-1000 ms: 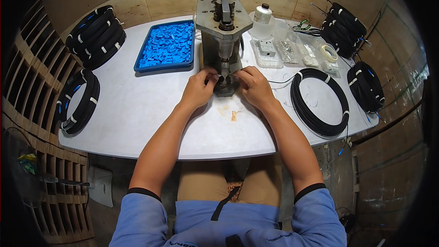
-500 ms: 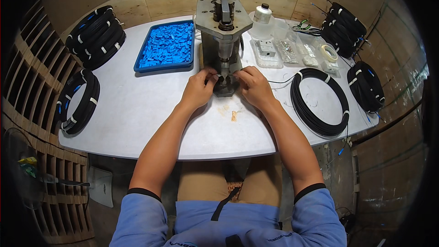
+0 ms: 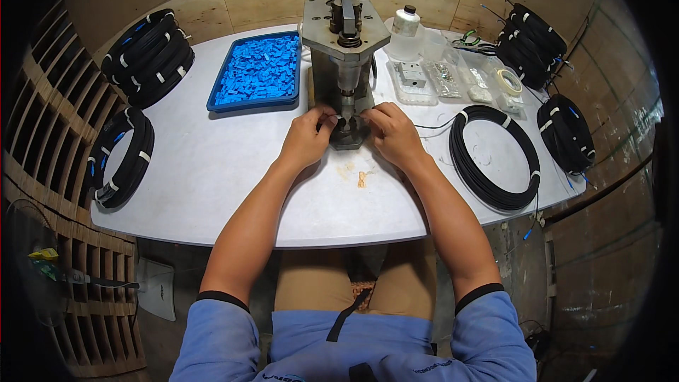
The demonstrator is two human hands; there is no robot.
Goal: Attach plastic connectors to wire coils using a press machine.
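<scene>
A metal bench press (image 3: 338, 64) stands at the back middle of the white table, its ram lowered over a small die at the base. At the die's left side my left hand (image 3: 309, 134) is closed in a pinch; what its fingertips hold is too small to make out. My right hand (image 3: 394, 134) pinches at the die's right side. A thin black cable (image 3: 435, 126) runs into that hand from a large black cable coil (image 3: 458, 159) on the right. The fingertips of both hands hide the cable's end beside the die.
Left of the press lies a blue tray (image 3: 212, 102) full of small blue connector parts. Bundled black coils (image 3: 152, 56) stand at the left, more coils (image 3: 532, 46) at the right. Behind my right hand are plastic trays, a white bottle (image 3: 406, 22) and a tape roll (image 3: 508, 82).
</scene>
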